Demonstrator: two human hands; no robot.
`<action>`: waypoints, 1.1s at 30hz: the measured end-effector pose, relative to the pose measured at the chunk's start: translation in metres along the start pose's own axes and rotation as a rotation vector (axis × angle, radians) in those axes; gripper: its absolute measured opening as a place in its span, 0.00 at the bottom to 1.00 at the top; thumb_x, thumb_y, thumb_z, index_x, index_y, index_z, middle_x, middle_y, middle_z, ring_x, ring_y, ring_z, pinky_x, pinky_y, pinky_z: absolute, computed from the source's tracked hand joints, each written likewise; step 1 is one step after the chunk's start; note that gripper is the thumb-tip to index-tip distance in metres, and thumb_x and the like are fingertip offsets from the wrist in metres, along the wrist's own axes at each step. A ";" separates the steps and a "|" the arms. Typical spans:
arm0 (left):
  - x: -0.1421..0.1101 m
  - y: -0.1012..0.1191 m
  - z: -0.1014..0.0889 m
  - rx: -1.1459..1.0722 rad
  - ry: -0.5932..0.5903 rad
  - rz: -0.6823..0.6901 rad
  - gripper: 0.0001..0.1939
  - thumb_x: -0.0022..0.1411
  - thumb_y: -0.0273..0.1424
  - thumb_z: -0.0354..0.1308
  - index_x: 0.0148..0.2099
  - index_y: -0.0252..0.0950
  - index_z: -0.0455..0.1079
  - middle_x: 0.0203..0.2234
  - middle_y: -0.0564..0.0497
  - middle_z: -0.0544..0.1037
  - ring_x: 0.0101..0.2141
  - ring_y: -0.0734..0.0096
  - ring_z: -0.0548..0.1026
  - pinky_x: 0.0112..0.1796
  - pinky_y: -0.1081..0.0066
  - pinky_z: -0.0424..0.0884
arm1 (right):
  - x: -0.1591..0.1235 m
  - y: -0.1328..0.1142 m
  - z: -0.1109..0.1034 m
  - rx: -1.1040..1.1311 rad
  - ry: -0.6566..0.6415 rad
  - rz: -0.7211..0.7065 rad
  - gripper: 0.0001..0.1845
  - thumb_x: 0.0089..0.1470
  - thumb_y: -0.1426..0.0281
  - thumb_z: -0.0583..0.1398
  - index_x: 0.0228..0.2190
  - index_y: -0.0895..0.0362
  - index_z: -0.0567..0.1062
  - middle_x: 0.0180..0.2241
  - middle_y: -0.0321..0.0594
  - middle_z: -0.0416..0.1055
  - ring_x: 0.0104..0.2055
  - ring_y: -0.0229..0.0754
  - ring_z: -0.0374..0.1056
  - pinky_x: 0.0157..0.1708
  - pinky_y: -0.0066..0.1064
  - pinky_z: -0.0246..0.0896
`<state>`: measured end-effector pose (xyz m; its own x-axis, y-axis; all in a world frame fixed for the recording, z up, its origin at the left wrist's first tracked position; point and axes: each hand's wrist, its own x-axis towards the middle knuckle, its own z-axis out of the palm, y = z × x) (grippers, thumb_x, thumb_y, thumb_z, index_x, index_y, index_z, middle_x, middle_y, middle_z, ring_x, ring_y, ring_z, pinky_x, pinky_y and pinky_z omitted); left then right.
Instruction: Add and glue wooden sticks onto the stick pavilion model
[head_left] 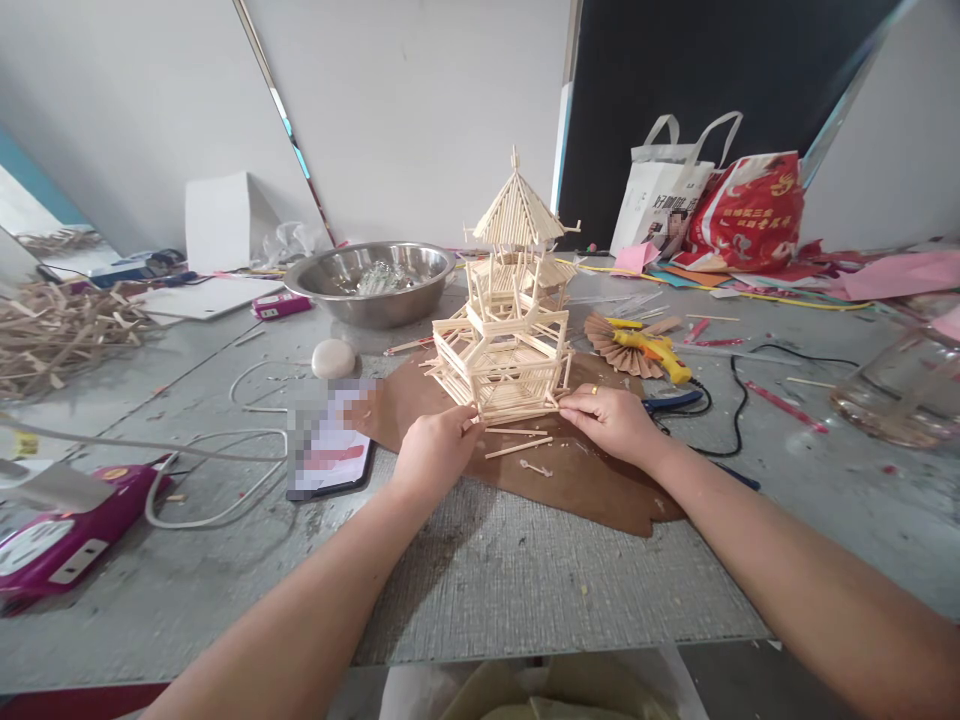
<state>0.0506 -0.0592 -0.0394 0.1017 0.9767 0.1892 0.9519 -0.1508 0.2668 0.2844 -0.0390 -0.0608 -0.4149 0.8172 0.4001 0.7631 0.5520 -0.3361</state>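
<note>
A tiered pagoda model (517,365) built of thin wooden sticks stands upright on a brown sheet (592,500), its pointed roof on top. At its lower front left corner, my left hand (439,445) pinches the base edge between thumb and fingers. My right hand (611,422), with a ring on one finger, pinches the lower front right corner in the same way. Whether a separate stick lies between the fingertips is too small to tell. Just in front of the base, loose wooden sticks (519,447) lie on the sheet.
Left of the sheet lie a phone (334,450), a round white object (334,358) and a purple power strip (75,535) with cables. Behind is a metal bowl (375,295). A yellow glue gun (656,355), a glass jar (904,385) and bags (750,215) stand rightward.
</note>
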 end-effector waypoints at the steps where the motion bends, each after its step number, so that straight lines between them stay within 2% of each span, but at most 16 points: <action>1: 0.000 0.000 0.000 -0.001 0.004 0.001 0.13 0.55 0.36 0.49 0.38 0.39 0.71 0.23 0.51 0.76 0.26 0.70 0.72 0.29 0.74 0.62 | 0.000 0.000 0.000 0.001 0.000 0.000 0.13 0.52 0.66 0.51 0.33 0.51 0.74 0.32 0.35 0.72 0.34 0.37 0.67 0.31 0.27 0.58; 12: 0.000 0.002 -0.003 0.025 -0.010 -0.003 0.13 0.56 0.37 0.47 0.37 0.40 0.70 0.23 0.51 0.75 0.27 0.70 0.71 0.28 0.74 0.61 | 0.001 -0.002 -0.001 0.015 -0.001 0.014 0.13 0.52 0.66 0.51 0.33 0.52 0.74 0.32 0.36 0.72 0.35 0.38 0.67 0.32 0.27 0.58; 17: -0.009 0.008 -0.010 0.118 0.023 0.002 0.15 0.57 0.40 0.45 0.32 0.40 0.69 0.22 0.53 0.73 0.25 0.71 0.69 0.24 0.74 0.58 | 0.002 0.001 -0.006 -0.007 -0.077 -0.016 0.12 0.52 0.66 0.51 0.31 0.51 0.75 0.31 0.35 0.72 0.33 0.37 0.67 0.31 0.26 0.56; 19: -0.015 0.013 -0.012 0.151 0.100 0.105 0.14 0.58 0.38 0.44 0.31 0.39 0.69 0.24 0.52 0.73 0.26 0.71 0.68 0.24 0.74 0.58 | 0.002 0.000 -0.009 -0.027 -0.110 -0.031 0.12 0.52 0.66 0.51 0.29 0.51 0.75 0.29 0.35 0.72 0.32 0.36 0.66 0.29 0.25 0.55; 21: -0.019 0.020 -0.012 0.177 0.188 0.279 0.14 0.59 0.36 0.43 0.31 0.38 0.68 0.26 0.51 0.72 0.30 0.69 0.67 0.29 0.72 0.60 | 0.002 -0.004 -0.012 -0.031 -0.124 -0.063 0.13 0.52 0.66 0.51 0.28 0.52 0.75 0.28 0.35 0.72 0.32 0.36 0.66 0.30 0.25 0.55; 23: -0.022 0.029 -0.011 0.195 0.218 0.435 0.13 0.59 0.34 0.43 0.33 0.37 0.68 0.28 0.49 0.71 0.33 0.67 0.66 0.34 0.69 0.61 | 0.001 -0.012 -0.015 -0.025 -0.125 -0.108 0.13 0.53 0.67 0.51 0.29 0.52 0.75 0.29 0.35 0.72 0.33 0.36 0.66 0.32 0.25 0.55; 26: -0.020 0.043 -0.008 0.227 0.153 0.547 0.12 0.60 0.32 0.43 0.34 0.35 0.67 0.30 0.47 0.71 0.35 0.64 0.66 0.36 0.66 0.62 | -0.002 -0.023 -0.017 -0.019 -0.124 -0.169 0.13 0.53 0.67 0.50 0.31 0.53 0.74 0.30 0.36 0.72 0.33 0.36 0.66 0.33 0.25 0.55; 28: -0.017 0.050 -0.005 0.251 0.062 0.562 0.12 0.60 0.30 0.43 0.32 0.34 0.66 0.28 0.47 0.71 0.34 0.64 0.68 0.36 0.64 0.62 | -0.003 -0.028 -0.017 -0.027 -0.126 -0.202 0.13 0.53 0.67 0.49 0.31 0.53 0.74 0.30 0.36 0.72 0.33 0.36 0.65 0.32 0.25 0.54; 33: -0.008 0.056 -0.001 0.213 -0.156 0.428 0.09 0.59 0.28 0.43 0.35 0.36 0.64 0.28 0.48 0.73 0.28 0.67 0.71 0.27 0.70 0.64 | -0.003 -0.028 -0.017 -0.076 -0.099 -0.197 0.14 0.54 0.67 0.48 0.32 0.53 0.73 0.30 0.37 0.72 0.34 0.37 0.65 0.32 0.26 0.53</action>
<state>0.1028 -0.0752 -0.0247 0.5228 0.8475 0.0917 0.8514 -0.5246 -0.0056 0.2726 -0.0602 -0.0379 -0.6036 0.7090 0.3646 0.6960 0.6917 -0.1928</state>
